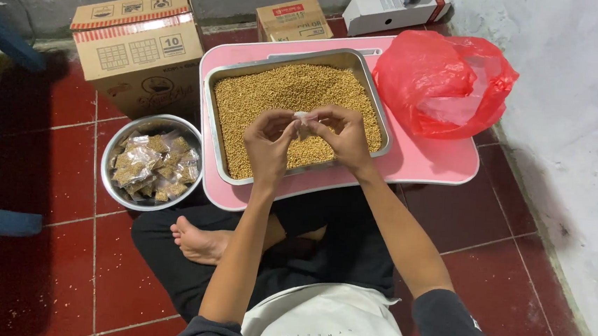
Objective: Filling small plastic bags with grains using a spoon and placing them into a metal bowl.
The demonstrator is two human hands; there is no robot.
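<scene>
My left hand [268, 142] and my right hand [342, 135] meet over a metal tray [213, 106] full of small tan grains [276, 93]. Between the fingertips of both hands I pinch a small clear plastic bag [302, 116], held just above the grains. The tray rests on a low pink table [429, 159] in front of my crossed legs.
A round metal bowl [110, 179] holding several filled little bags [150, 165] sits on the red tile floor at my left. A red plastic bag [442, 83] lies on the table's right end. Cardboard boxes [139, 48] stand behind, a white wall runs along the right.
</scene>
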